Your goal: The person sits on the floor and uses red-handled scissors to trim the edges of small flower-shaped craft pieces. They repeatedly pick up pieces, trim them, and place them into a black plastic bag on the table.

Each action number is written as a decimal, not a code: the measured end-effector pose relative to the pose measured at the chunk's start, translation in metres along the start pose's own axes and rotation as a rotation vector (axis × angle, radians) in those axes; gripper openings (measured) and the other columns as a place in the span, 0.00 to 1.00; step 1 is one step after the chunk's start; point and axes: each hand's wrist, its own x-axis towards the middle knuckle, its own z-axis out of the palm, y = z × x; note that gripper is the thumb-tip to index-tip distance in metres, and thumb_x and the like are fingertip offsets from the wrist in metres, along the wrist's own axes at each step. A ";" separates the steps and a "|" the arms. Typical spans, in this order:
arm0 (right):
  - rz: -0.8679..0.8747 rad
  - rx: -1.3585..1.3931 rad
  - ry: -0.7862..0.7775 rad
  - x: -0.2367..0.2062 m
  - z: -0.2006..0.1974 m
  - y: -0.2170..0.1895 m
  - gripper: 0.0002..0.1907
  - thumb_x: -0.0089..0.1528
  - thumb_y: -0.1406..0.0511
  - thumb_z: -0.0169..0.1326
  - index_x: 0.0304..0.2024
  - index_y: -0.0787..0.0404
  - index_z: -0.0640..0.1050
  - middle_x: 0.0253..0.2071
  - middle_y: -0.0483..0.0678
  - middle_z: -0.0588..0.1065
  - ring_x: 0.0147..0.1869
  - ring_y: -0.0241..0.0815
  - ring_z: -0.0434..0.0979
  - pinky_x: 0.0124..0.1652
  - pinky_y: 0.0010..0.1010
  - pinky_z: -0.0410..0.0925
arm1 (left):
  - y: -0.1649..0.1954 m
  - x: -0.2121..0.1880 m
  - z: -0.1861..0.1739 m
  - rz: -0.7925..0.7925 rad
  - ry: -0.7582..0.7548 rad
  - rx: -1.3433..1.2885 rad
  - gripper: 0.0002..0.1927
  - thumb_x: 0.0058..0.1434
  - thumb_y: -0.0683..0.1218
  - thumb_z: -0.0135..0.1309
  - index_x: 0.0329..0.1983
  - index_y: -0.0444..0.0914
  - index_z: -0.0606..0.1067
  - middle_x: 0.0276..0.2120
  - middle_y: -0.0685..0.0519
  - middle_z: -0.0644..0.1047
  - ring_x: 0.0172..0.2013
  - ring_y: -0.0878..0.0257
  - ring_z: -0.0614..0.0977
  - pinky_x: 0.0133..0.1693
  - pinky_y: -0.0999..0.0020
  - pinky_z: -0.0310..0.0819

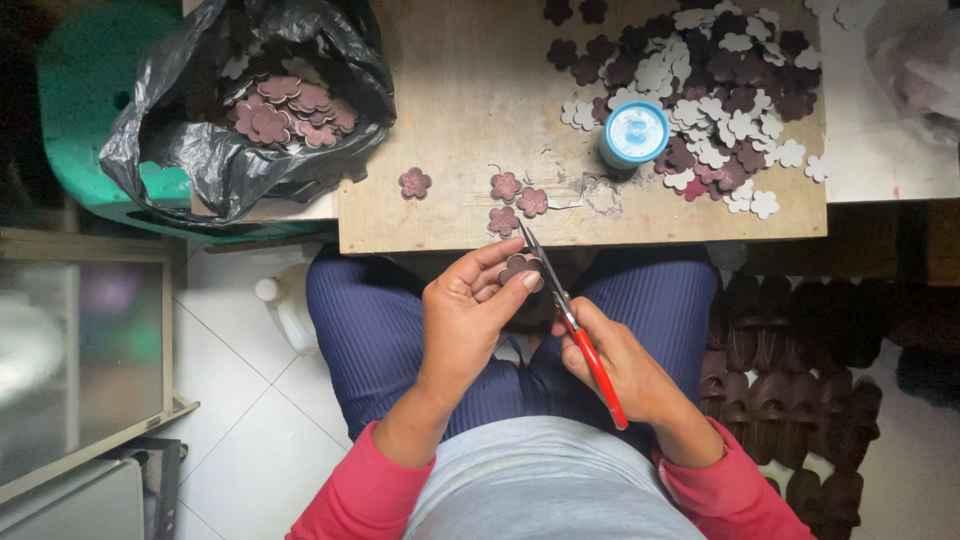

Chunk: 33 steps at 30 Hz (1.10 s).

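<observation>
Flower cutout (518,268), pinched in my left hand's (470,320) grip above my lap; my right hand (610,360) is closed around red-handled scissors (570,320). The blades pass beside my thumb: a slip could nick it.

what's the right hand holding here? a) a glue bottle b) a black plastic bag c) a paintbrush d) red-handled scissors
d: the right hand grips red-handled scissors, their blades reaching up to the small dark flower-shaped cutout pinched in the left hand, held over the lap just below the edge of the wooden board.
</observation>
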 end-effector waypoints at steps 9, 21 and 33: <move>0.019 -0.006 0.021 0.000 -0.002 0.004 0.14 0.65 0.59 0.53 0.44 0.62 0.69 0.24 0.41 0.64 0.28 0.31 0.63 0.30 0.26 0.63 | 0.000 0.002 0.000 0.012 -0.013 0.019 0.22 0.61 0.32 0.60 0.60 0.27 0.74 0.44 0.47 0.83 0.42 0.68 0.83 0.46 0.77 0.79; -0.017 -0.001 0.008 -0.001 -0.002 0.007 0.14 0.65 0.58 0.53 0.40 0.61 0.68 0.26 0.40 0.63 0.29 0.30 0.61 0.30 0.24 0.61 | 0.003 0.003 -0.005 -0.013 -0.037 0.019 0.23 0.61 0.32 0.60 0.60 0.27 0.74 0.44 0.47 0.83 0.42 0.67 0.84 0.46 0.76 0.79; 0.013 -0.036 -0.010 -0.001 -0.006 0.005 0.14 0.64 0.58 0.54 0.38 0.61 0.68 0.26 0.41 0.63 0.30 0.31 0.61 0.30 0.26 0.62 | 0.007 0.005 -0.011 -0.031 -0.029 0.060 0.26 0.59 0.33 0.62 0.61 0.28 0.70 0.42 0.44 0.83 0.42 0.66 0.85 0.46 0.74 0.80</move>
